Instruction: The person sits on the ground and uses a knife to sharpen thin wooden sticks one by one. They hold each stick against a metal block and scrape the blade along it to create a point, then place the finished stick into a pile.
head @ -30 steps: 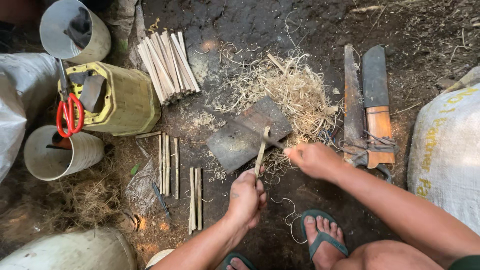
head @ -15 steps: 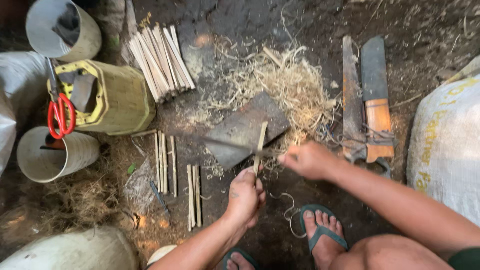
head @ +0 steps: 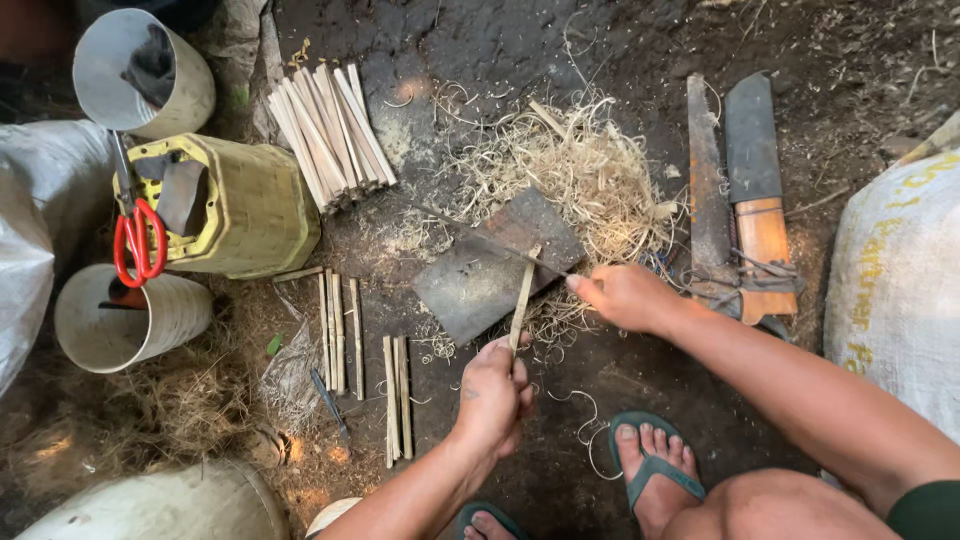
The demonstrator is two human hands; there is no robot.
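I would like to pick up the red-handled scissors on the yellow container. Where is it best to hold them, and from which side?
Probably by the two red handle loops of the scissors, coming from above and the near side. The loops hang free over the edge of the yellow container, while the blades point up and away toward the grey cylinder, so the handles are the open, blunt end. Both hands are busy elsewhere.

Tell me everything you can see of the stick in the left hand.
The stick is a thin, pale strip, wood or bamboo by its look, straight and roughly upright in view. Its lower end is gripped in the left hand; its upper end rests on the dark flat slab. A thin blade held by the right hand crosses its top. Pale shavings lie around the slab.
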